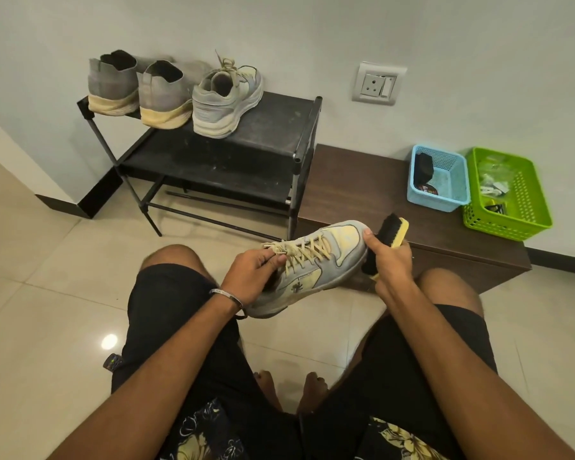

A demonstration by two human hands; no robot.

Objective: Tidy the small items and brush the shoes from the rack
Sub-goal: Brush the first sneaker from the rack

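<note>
Head view: contents of your green basket (525,207) are too small to identify; a dark item in the blue basket (452,184) is unclear. Your left hand (253,270) grips the sneaker (316,263) at the laces, above your lap. Your right hand (387,257) grips the brush (392,232), bristles against the toe. Three shoes sit on the rack (279,127).

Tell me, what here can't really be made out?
- Head view: the brush bristles where they meet the sneaker, hidden by the right hand.
- The left hand fingertips, tucked inside the shoe opening.
- Green basket contents: too small.
- Blue basket tin label: blurred.
</note>
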